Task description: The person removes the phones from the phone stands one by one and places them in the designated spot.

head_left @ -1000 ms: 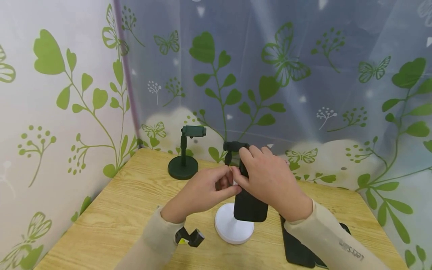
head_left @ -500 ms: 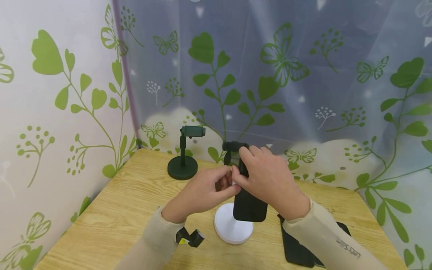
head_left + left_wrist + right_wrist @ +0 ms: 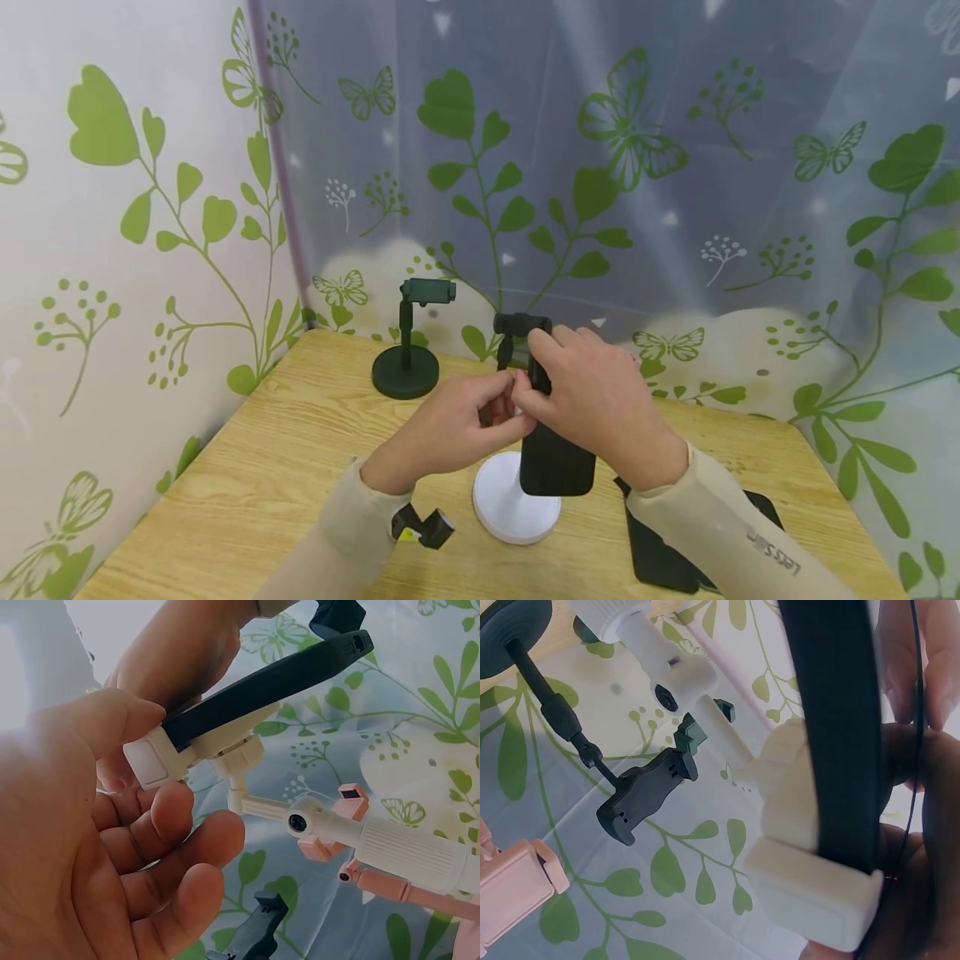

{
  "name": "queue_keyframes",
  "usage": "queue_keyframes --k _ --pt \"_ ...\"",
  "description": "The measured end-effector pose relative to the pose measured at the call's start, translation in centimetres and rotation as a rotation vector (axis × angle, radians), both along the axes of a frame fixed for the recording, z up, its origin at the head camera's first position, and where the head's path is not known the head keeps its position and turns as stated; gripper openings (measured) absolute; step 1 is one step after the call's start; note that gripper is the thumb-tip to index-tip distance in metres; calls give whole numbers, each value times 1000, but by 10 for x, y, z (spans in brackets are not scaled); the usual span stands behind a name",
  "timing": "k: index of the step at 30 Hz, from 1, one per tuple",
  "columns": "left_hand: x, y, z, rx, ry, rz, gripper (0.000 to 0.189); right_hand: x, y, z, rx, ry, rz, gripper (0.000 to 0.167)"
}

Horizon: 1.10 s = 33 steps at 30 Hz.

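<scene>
A black smartphone sits in the white clamp of a phone stand, whose round white base stands on the table. In the head view, my right hand lies over the phone's upper part and grips it. My left hand meets it at the phone's left edge. Seen from the left wrist, the left thumb presses the clamp's end while the fingers curl beneath it. The right wrist view shows the phone's dark edge seated against the clamp's white end piece.
A dark green phone stand is at the back left of the wooden table. Behind the hands stands a black phone stand. A pink phone stand shows too. Dark flat devices lie under the right forearm.
Both hands keep nearly the same hold. The white base has shifted very slightly left, and the phone's lower end sits a touch lower in the view.
</scene>
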<state>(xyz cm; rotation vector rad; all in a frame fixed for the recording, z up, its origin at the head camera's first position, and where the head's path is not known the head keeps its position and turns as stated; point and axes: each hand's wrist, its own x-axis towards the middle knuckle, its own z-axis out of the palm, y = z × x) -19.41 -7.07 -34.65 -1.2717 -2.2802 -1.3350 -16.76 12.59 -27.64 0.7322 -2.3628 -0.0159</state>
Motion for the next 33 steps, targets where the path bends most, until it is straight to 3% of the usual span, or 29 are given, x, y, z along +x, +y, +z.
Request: queue_keyframes --k 18,33 --pt "0 2 -1 11 49 -30 19 2 2 -1 -23 22 40 23" --pt "-2 2 -1 29 29 -56 16 2 1 -2 -7 42 43 25"
